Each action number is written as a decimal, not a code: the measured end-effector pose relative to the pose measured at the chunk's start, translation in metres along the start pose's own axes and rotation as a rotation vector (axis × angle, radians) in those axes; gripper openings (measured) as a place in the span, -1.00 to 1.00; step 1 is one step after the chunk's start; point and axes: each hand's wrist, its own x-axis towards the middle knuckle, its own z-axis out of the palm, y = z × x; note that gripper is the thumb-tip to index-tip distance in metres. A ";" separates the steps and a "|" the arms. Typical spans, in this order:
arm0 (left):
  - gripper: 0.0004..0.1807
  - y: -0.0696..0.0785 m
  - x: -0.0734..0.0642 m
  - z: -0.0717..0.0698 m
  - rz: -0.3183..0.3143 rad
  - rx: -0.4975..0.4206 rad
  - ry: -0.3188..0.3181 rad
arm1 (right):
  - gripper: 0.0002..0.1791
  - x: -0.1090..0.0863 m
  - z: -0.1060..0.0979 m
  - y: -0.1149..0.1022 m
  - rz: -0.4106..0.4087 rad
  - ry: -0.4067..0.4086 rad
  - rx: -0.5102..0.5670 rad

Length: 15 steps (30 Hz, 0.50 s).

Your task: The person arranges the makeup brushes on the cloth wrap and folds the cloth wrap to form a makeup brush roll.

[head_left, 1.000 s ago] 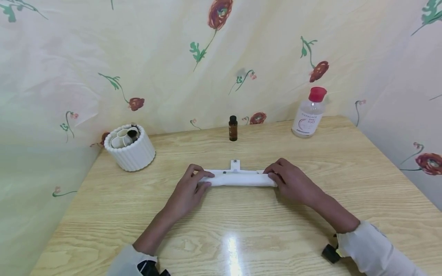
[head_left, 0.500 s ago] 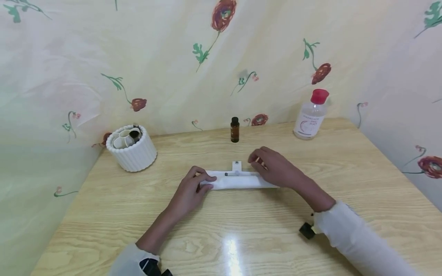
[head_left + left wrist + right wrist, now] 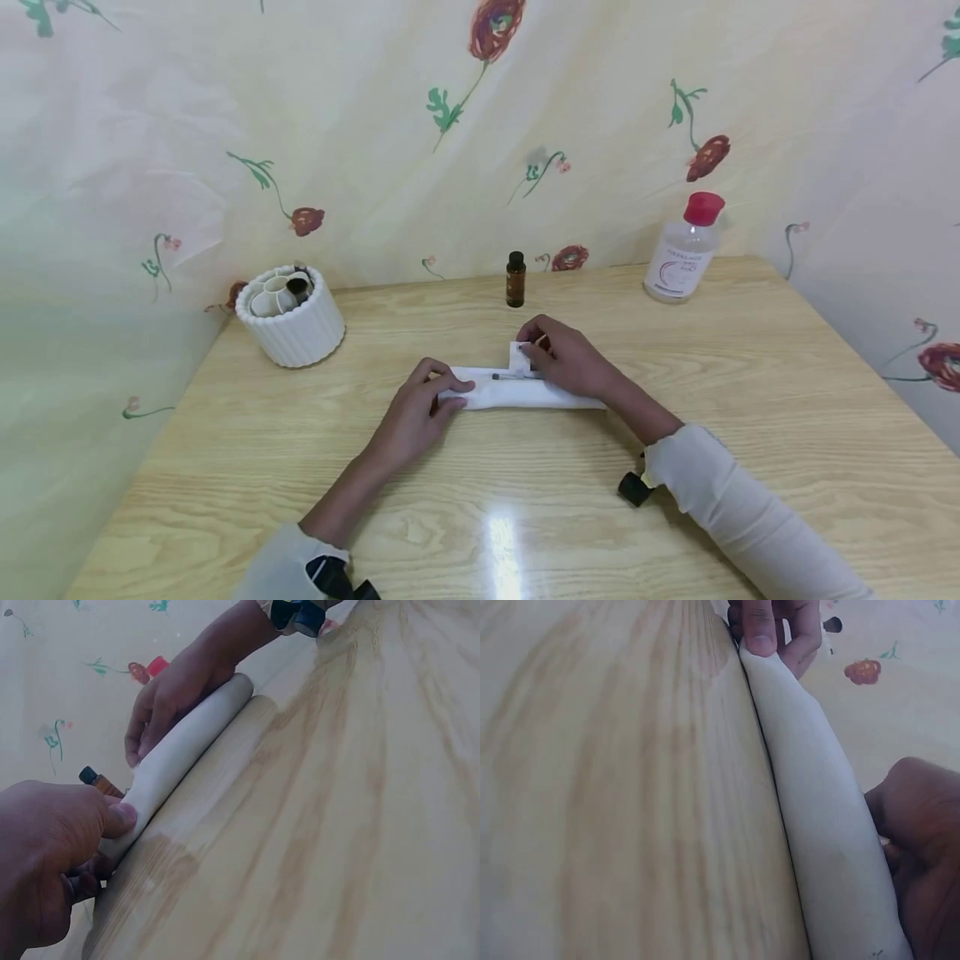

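Observation:
A white rolled-up pouch [image 3: 525, 396] lies lengthwise across the wooden table, its snap tab [image 3: 517, 360] sticking up from the far side. My left hand [image 3: 414, 414] grips the pouch's left end, thumb on the near side. With thumb and fingertips, my right hand [image 3: 572, 360] pinches the tab; its wrist covers part of the roll's right half. A small dark tip shows along the fold beside the tab. In the left wrist view the roll [image 3: 191, 742] runs between both hands. The right wrist view shows its smooth near side [image 3: 817, 795], with the tab hidden.
A brown dropper-size bottle [image 3: 515, 281] with a black cap stands behind the pouch. At the back right is a clear bottle [image 3: 681, 254] with a red cap. A white ribbed holder [image 3: 300, 329] with a brush inside stands at the left, near the flowered cloth wall.
My right hand has let go of the pouch's right end, moved left and taken hold of the snap tab. My left hand has stayed on the left end.

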 end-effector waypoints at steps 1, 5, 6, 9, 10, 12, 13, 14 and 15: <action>-0.73 0.000 0.000 0.000 -0.002 0.001 -0.001 | -0.84 0.000 0.000 0.000 -0.001 0.009 0.010; -0.73 -0.001 0.000 0.001 -0.002 0.001 0.000 | -0.88 -0.002 -0.002 -0.003 -0.018 0.015 -0.019; -0.73 -0.001 0.000 0.001 -0.002 -0.001 0.001 | -0.89 -0.003 -0.003 -0.004 -0.022 0.012 -0.028; -0.73 -0.001 0.000 0.002 -0.001 -0.007 0.000 | -0.93 -0.005 -0.005 -0.003 -0.060 -0.005 -0.048; -0.72 -0.001 0.000 0.002 -0.002 -0.007 -0.001 | -0.94 -0.005 -0.005 -0.002 -0.086 -0.016 -0.051; -0.72 0.000 0.000 0.002 -0.006 -0.010 -0.003 | -0.95 -0.006 -0.006 -0.001 -0.140 -0.037 -0.050; -0.73 0.000 0.000 0.002 -0.007 -0.010 -0.002 | -0.94 -0.006 -0.006 0.000 -0.168 -0.046 -0.049; -0.73 0.000 0.000 0.002 -0.010 -0.011 -0.001 | -0.94 -0.005 -0.006 0.001 -0.196 -0.057 -0.044; -0.73 0.001 -0.001 0.002 -0.013 -0.013 0.001 | -0.93 -0.005 -0.006 0.002 -0.223 -0.068 -0.036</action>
